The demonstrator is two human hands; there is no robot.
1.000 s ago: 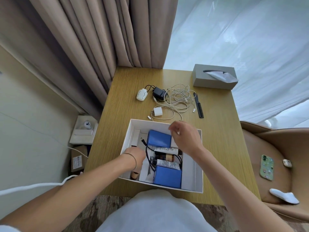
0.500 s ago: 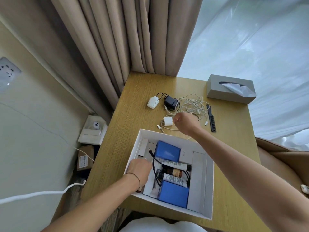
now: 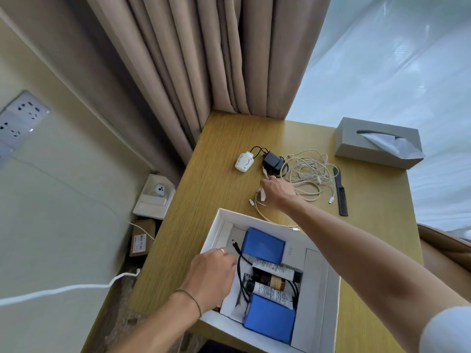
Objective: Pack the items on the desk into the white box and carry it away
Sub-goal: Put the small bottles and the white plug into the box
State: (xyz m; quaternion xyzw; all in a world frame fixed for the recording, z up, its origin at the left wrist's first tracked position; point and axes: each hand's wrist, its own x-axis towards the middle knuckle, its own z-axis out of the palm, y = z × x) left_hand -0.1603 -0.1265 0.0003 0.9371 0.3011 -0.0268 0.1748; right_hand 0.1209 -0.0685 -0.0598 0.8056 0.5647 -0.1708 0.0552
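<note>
The white box (image 3: 331, 324) lies open at the desk's near edge. Inside are two blue packs (image 3: 263, 244), three tubes (image 3: 276, 278) and a black cable (image 3: 239, 266). My left hand (image 3: 212, 278) rests over the box's left compartment, fingers curled down; what it touches is hidden. Beyond the box, my right hand (image 3: 276, 193) closes on the white charger plug (image 3: 261, 194) and its cable. Further back lie a white round device (image 3: 244, 161), a black adapter (image 3: 272, 161), a tangle of white cables (image 3: 309, 174) and a black comb (image 3: 341, 193).
A grey tissue box (image 3: 377, 141) stands at the wooden desk's (image 3: 224, 138) far right corner. Beige curtains (image 3: 204, 59) hang behind the desk. A wall with a socket panel (image 3: 20, 118) is at left, small boxes (image 3: 153, 197) on the floor below. A tan chair (image 3: 446, 245) stands at right.
My right hand has left the box, reached forward over the desk and closed on the white charger plug. The camera has tilted up. My left hand stays in the box.
</note>
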